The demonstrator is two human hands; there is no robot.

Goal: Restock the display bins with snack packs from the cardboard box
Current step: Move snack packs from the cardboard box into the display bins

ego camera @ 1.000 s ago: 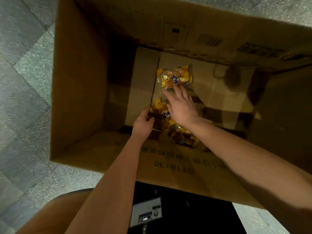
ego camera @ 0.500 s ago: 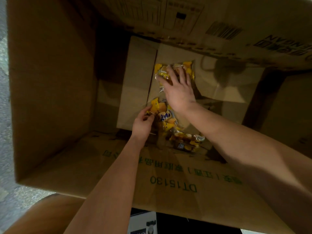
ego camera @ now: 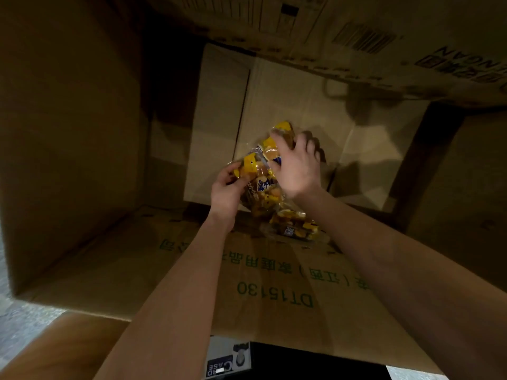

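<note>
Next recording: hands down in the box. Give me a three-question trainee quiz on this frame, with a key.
1. True or false: the left hand and the right hand are both inside the cardboard box.
2. What is the left hand doing? A) resting flat on the box floor B) gripping a yellow snack pack C) hanging outside the box
3. Fill in: the green code printed on the near flap reads DT_____.
Key: 1 true; 2 B; 3 15130.
</note>
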